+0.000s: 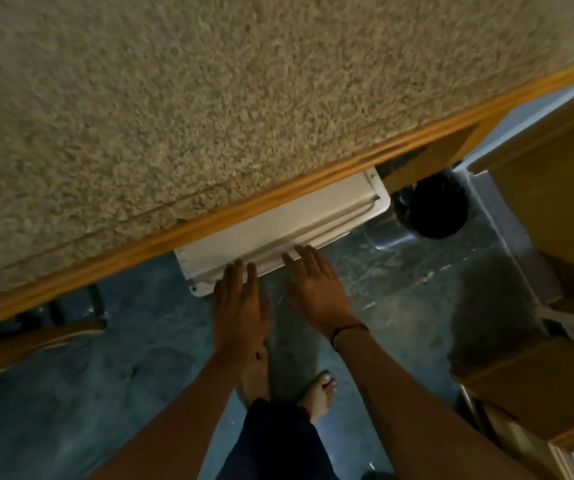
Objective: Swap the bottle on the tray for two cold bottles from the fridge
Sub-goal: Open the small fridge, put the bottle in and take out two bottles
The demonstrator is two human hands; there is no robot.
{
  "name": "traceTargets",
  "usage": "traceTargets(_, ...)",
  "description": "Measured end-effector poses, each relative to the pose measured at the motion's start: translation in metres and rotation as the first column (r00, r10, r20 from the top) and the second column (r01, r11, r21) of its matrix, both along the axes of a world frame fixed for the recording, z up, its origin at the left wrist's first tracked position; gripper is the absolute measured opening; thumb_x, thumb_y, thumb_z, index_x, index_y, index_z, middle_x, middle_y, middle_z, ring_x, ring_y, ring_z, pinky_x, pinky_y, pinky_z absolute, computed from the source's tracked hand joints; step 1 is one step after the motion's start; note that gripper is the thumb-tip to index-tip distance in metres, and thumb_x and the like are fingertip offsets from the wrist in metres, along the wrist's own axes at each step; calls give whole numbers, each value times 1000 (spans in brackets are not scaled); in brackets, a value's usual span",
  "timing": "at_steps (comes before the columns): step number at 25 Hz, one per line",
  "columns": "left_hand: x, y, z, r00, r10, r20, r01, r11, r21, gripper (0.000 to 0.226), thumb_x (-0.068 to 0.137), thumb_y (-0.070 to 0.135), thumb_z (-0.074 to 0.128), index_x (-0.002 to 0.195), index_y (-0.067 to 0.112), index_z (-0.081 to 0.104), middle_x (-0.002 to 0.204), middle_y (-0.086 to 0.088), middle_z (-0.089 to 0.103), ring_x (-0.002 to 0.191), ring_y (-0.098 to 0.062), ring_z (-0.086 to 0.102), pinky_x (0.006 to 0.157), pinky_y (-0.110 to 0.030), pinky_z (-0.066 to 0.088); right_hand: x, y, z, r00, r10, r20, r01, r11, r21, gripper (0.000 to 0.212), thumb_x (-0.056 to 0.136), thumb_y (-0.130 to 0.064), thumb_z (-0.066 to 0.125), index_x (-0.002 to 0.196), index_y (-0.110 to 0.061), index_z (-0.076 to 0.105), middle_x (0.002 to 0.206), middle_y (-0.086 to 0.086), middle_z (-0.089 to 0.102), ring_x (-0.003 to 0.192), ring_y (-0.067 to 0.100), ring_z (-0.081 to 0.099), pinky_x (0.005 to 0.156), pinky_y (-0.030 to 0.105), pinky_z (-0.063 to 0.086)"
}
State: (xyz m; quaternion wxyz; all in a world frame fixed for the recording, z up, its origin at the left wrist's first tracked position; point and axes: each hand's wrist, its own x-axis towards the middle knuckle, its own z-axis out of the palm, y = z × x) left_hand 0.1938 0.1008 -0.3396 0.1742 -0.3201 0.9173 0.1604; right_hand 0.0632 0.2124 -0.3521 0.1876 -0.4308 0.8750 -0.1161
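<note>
Speckled stone counter (174, 116) over white fridge door (278, 230); both hands' (240, 306) (316, 289) grip apart, empty.

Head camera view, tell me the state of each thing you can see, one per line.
Left hand: open, empty, fingertips at the white door's edge.
Right hand: open, empty, fingertips on the white door.
White door: under the counter, looks nearly shut.
Counter: speckled top, nothing on the visible part.
Black bin: upright on the floor.
</note>
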Motion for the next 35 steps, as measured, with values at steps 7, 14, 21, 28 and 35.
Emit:
traceTargets(7,14,-11,-51,993,-8,-118,-6,992,-124,56,101,24,53,153,4,48,151,-26,51,135,-45,50,110,-55,44,2,-19,-63,974,-64,-217,33,989,-143,34,97,-15,61,131,-14,68,131,20,62,128,41,53,109,49,45)
traceTargets(14,15,-8,-47,998,-16,-63,10,996,-87,68,97,29,32,161,4,33,155,-25,43,137,-45,45,113,-56,41,0,-26,-58,964,-133,-229,96,981,-166,30,90,-12,62,117,-14,74,122,16,64,120,38,56,103,46,49)
traceTargets(21,21,-8,-55,992,-75,-97,61,987,-146,74,93,31,47,160,4,33,154,-26,42,136,-44,41,110,-58,43,-1,-29,-48,978,-133,-162,119,988,-99,29,91,-14,61,116,-12,75,120,16,64,118,39,57,102,47,51)
traceTargets(28,35,10,-54,990,-142,-17,139,983,-117,90,83,25,78,159,6,34,155,-23,41,135,-40,44,107,-52,48,5,-20,-36,985,-150,-88,146,988,-41,23,84,-7,63,101,-8,79,112,17,64,109,40,58,94,48,54)
traceTargets(35,59,111,-38,982,-187,12,186,980,67,87,89,39,70,160,7,31,158,-14,38,136,-31,48,107,-43,51,33,69,-29,986,-150,-66,151,988,11,24,80,-4,74,104,-4,78,132,19,62,138,41,52,84,48,62)
